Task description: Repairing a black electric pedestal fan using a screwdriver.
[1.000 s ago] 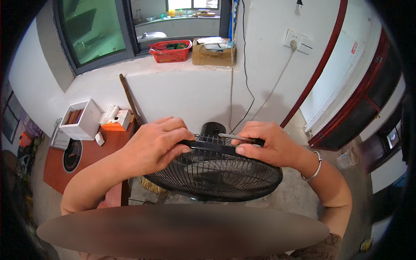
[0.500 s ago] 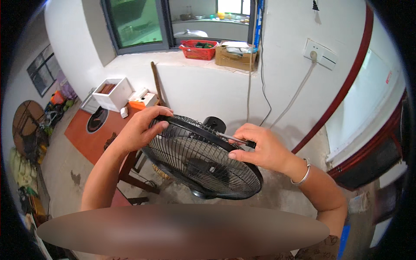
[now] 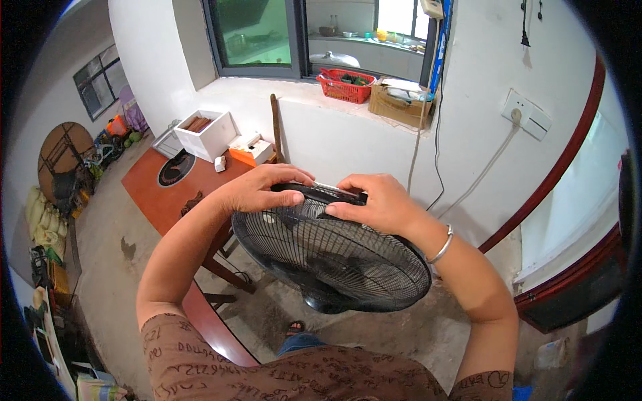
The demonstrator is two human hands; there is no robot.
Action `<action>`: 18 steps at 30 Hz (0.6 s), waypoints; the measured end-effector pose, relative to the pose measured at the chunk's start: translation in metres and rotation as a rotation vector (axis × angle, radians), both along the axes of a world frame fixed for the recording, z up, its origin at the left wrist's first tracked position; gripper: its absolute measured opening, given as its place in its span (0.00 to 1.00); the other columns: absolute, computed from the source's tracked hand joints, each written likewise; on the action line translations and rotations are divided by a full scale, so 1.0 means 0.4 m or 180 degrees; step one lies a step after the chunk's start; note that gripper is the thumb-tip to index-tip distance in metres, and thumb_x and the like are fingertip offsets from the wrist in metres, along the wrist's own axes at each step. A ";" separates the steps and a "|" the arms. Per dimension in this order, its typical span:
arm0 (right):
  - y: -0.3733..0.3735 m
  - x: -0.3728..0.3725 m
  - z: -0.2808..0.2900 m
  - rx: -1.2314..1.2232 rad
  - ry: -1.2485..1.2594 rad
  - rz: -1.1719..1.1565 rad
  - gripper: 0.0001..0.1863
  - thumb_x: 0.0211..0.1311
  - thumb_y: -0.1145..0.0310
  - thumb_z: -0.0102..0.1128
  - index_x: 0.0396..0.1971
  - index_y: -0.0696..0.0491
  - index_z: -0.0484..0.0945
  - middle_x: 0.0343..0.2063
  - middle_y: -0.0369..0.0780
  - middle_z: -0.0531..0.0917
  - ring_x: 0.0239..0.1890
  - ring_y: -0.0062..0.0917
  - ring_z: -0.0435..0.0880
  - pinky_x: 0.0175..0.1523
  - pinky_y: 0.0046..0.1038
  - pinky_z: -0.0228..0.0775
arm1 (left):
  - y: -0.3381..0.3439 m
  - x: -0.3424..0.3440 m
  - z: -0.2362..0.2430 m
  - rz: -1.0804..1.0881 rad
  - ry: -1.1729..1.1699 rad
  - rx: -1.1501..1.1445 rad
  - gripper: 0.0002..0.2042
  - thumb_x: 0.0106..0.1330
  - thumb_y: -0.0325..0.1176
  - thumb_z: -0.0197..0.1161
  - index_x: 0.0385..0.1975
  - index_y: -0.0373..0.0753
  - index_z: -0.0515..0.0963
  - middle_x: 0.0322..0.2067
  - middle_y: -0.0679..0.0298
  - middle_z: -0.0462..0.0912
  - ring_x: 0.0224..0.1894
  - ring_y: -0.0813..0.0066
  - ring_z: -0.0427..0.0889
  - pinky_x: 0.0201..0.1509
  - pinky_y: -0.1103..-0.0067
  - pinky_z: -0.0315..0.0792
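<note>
I am gripping the far rim of the round black wire-grille fan (image 3: 334,257) with both hands. My left hand (image 3: 264,189) is curling over the rim, thumb underneath; my right hand (image 3: 374,204) is pinching a thin metal-shafted screwdriver (image 3: 332,189) against it, wrist bent, forearms angling inward.

The screwdriver (image 3: 334,190) is mostly buried under the right hand (image 3: 374,204). The fan grille's (image 3: 334,254) top rim vanishes beneath both hands. Its stand stays hidden below.
</note>
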State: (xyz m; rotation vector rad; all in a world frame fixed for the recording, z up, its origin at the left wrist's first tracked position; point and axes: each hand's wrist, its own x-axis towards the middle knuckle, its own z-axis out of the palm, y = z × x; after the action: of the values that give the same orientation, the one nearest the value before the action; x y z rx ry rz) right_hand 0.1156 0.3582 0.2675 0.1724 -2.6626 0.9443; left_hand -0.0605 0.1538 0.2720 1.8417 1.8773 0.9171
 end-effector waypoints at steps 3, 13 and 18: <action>-0.011 -0.005 0.024 0.0340 -0.0161 -0.0145 0.24 0.50 0.44 0.63 0.34 0.51 0.82 0.28 0.44 0.84 0.33 0.39 0.84 0.40 0.37 0.74 | -0.001 -0.019 0.008 -0.0243 -0.0360 -0.0252 0.24 0.64 0.44 0.59 0.55 0.35 0.72 0.51 0.53 0.77 0.54 0.63 0.75 0.60 0.71 0.65; -0.082 -0.018 0.049 0.0805 0.0068 -0.0630 0.16 0.56 0.53 0.59 0.36 0.50 0.81 0.25 0.46 0.83 0.29 0.42 0.83 0.35 0.39 0.74 | 0.032 -0.108 -0.004 -0.0669 -0.0228 -0.0027 0.22 0.65 0.41 0.57 0.53 0.32 0.74 0.46 0.49 0.80 0.52 0.62 0.77 0.56 0.69 0.66; -0.052 -0.041 0.052 0.0204 -0.0062 -0.0743 0.17 0.53 0.55 0.64 0.33 0.54 0.81 0.24 0.45 0.83 0.28 0.35 0.84 0.35 0.32 0.74 | 0.053 -0.126 -0.020 -0.0545 -0.0272 0.0295 0.21 0.65 0.44 0.57 0.48 0.31 0.77 0.37 0.49 0.83 0.40 0.66 0.82 0.47 0.74 0.72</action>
State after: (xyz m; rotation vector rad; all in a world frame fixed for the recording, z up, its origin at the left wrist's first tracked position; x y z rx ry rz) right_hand 0.0990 0.3375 0.2882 -0.1321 -2.6588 0.7908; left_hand -0.1110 0.1749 0.2640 1.9492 1.6234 1.0206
